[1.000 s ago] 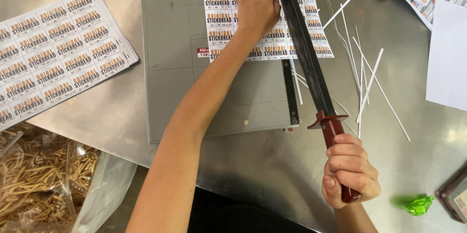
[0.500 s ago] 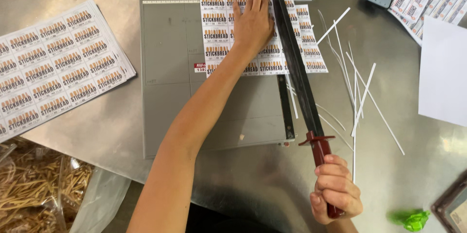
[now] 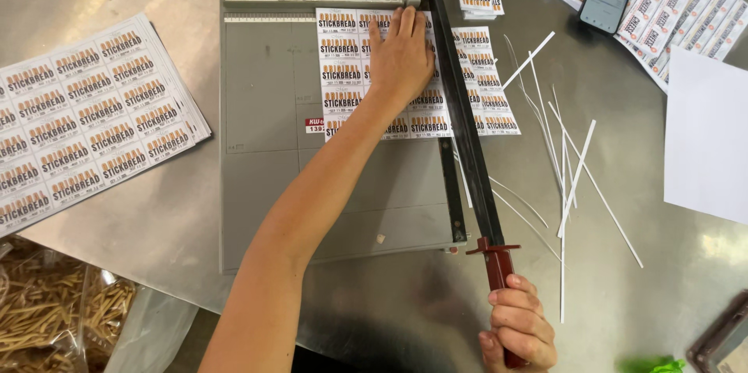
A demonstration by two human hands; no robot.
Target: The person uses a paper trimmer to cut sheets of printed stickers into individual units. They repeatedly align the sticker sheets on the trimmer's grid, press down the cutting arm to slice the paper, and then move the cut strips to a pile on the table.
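The printed label sheet (image 3: 366,69) of white paper is held flat on the grey metal paper trimmer (image 3: 273,186), under the left hand (image 3: 401,53), whose fingers are extended, close together and pointed to 12 o'clock. The dark red handle (image 3: 499,268) of the long black blade arm (image 3: 463,123) is enclosed by the right hand (image 3: 518,326), fingers curled around it, at 5 o'clock. Thin white paper offcuts (image 3: 565,162) are scattered at 3 o'clock on the brushed steel table (image 3: 389,311).
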